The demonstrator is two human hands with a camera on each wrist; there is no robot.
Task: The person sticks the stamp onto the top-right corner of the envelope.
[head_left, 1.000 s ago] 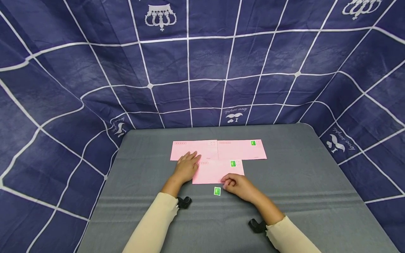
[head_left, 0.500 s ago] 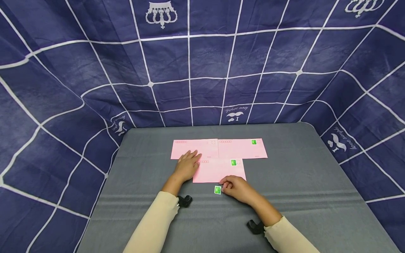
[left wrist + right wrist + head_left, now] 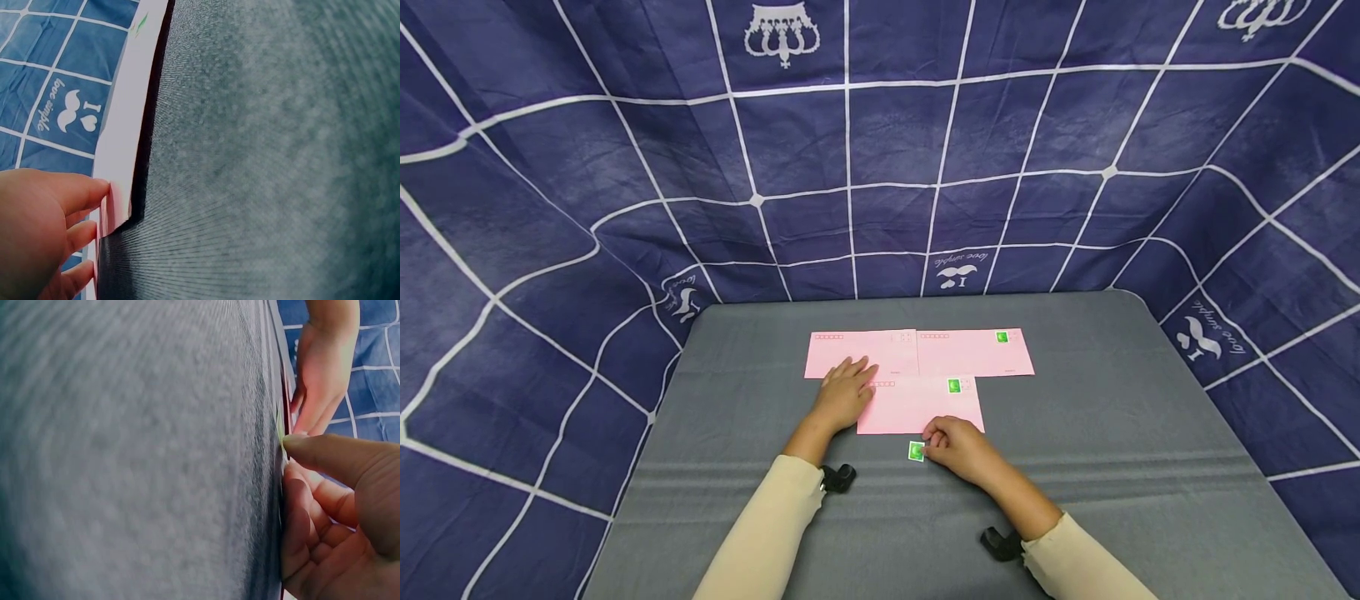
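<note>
I am pinching a loose stamp (image 3: 915, 452) in my right grip (image 3: 958, 446) on the grey surface (image 3: 1112, 433) just below the near envelope (image 3: 917, 408), left grip (image 3: 844, 392) lying flat and open on the bare envelope (image 3: 857, 354); two envelopes stamped, one left.

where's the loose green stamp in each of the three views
Head view: the loose green stamp lies on the grey table, at the right hand fingertips, just below the nearest pink envelope.
Left wrist view: not in it.
Right wrist view: seen edge-on as a thin pale-green sliver at the thumb tip.
Shared landmark: the left hand, resting flat on the envelopes, shows in all three views.
</note>
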